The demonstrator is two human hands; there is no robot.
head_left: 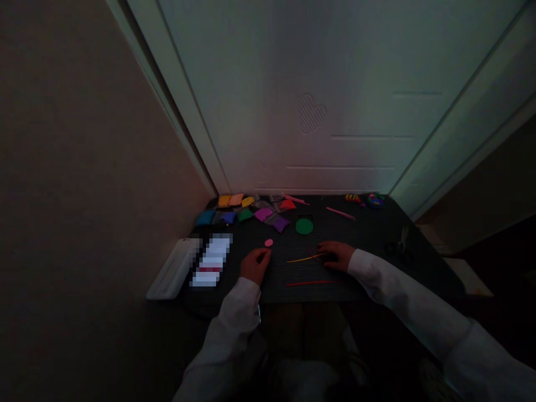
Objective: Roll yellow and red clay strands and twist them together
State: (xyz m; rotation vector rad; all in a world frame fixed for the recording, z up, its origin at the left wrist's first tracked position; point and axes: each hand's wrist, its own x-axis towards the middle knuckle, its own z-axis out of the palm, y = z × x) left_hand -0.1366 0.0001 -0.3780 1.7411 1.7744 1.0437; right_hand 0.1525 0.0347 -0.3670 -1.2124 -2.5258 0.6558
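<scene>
Just below a small pink disc [268, 243], my left hand [254, 266] is curled on the dark table, thumb and forefinger drawn together. Anything between those fingertips is too small to make out. My right hand [338, 255] lies low over the table with its fingers stretched forward and the thumb apart. Its fingertips reach the right end of a thin yellow strand [302, 259]; the contact there is partly hidden. Nearer the front edge runs a thin red strand [312, 283]. Behind both hands is a round green piece [304, 226].
Several coloured packets [245, 214] lie along the back left. A phone [212, 261] with its screen blurred and a white flat object [173, 269] occupy the left side. Scissors [401, 246] rest at right, pink strips [340, 213] behind. A white panel [268, 84] rises beyond the table.
</scene>
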